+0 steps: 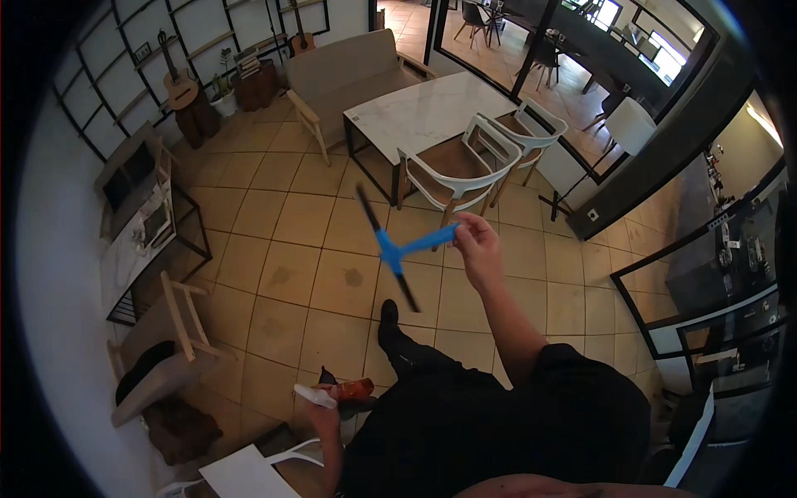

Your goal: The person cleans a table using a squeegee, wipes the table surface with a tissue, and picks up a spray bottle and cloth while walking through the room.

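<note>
My right hand [476, 241] reaches forward over the floor, its fingers closed on the handle end of a blue squeegee [415, 242]. The squeegee's black blade [406, 290] runs crosswise at the far end of the handle, in the air and looking slightly blurred. Low on the left, my left hand [325, 415] is closed around a white cloth [315, 397] and an orange-red bottle [355, 388]. The bottle lies on its side in the grip. My fingers there are partly hidden behind the cloth and bottle.
A marble-topped table [423, 112] stands ahead with white-backed chairs [461, 170] and a sofa [353, 75]. Along the left are a low table [133, 257] and an armchair [158, 357]. Glass panels [498, 41] and a floor lamp [628, 129] stand to the right.
</note>
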A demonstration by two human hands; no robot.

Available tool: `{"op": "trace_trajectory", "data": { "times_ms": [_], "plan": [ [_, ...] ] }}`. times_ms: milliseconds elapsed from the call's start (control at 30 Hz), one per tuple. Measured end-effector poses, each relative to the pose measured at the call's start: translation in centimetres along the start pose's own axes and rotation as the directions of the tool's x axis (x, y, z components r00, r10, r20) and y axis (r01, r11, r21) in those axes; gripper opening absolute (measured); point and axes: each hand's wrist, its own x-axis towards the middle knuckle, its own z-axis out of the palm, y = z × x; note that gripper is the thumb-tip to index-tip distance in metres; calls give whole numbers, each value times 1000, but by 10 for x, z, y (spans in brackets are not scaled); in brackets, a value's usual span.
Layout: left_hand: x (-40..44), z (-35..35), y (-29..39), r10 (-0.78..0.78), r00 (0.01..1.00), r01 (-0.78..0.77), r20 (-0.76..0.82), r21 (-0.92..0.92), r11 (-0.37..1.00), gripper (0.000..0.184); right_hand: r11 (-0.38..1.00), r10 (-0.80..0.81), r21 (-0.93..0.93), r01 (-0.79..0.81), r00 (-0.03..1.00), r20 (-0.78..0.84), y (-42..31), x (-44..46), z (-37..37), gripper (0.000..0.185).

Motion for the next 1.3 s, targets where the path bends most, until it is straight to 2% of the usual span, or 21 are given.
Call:
{"op": "trace_trajectory", "data": {
  "times_ms": [33,167,267,300,400,433,467,500,533,600,633,700,800,867,900,933,1000,1033,1067,1200,1300],
  "plan": [
    [23,4,-3,-66,998,66,5,-35,997,15,963,-6,267,29,996,-87,7,28,7,27],
    [113,21,53,-60,998,58,19,72,996,15,907,-52,413,87,994,-94,27,131,26,32],
    [167,32,96,-51,998,43,23,253,967,16,874,-22,483,55,997,-74,43,183,32,36],
    [185,37,106,-47,998,37,48,192,981,16,869,21,494,10,998,-58,50,192,31,36],
    [221,53,129,-47,996,50,72,-46,998,17,972,56,228,-49,998,-23,68,207,24,38],
    [232,60,135,-3,998,4,63,-18,1000,17,994,55,92,-55,998,-7,74,208,22,39],
    [242,64,152,-109,992,105,67,65,992,15,999,47,-1,-47,999,20,77,207,21,38],
    [253,68,158,230,972,-237,58,189,953,12,995,29,-94,-24,998,59,78,205,20,37],
    [258,70,162,180,982,-188,65,160,969,13,980,-35,-194,49,997,74,82,201,15,36],
    [274,74,171,124,991,-126,49,51,991,14,947,-33,-318,45,999,42,86,200,11,34],
    [276,74,178,166,985,-169,57,61,984,13,950,-6,-313,23,998,58,88,199,7,34],
    [294,82,187,121,992,-119,43,-55,991,13,890,-11,-457,6,1000,-9,92,209,-2,29],
    [318,99,190,77,991,-74,107,-34,997,12,796,-95,-598,92,995,27,95,230,-15,26],
    [334,121,199,57,982,-55,182,-15,998,12,748,-65,-642,170,981,184,97,241,-33,26],
    [341,138,200,141,965,-137,220,-31,990,12,622,-52,-727,292,941,335,94,247,-46,29],
    [350,157,200,227,939,-219,260,-59,974,12,545,-95,-760,354,927,363,90,250,-52,29],
    [368,186,207,250,889,-221,384,-119,968,13,591,-115,-727,348,929,352,102,260,-62,29],
    [383,200,210,231,865,-192,445,-131,973,13,684,50,-717,134,972,229,99,260,-61,29],
    [401,214,214,246,836,-202,491,-141,969,13,673,35,-731,108,984,177,96,265,-62,29],
    [461,261,228,178,612,-186,771,-78,979,15,600,360,-768,-224,933,10,86,296,-51,29],
    [517,299,257,216,468,-212,857,-129,969,16,530,381,-814,-237,924,-21,95,324,-46,28]
  ]
}}
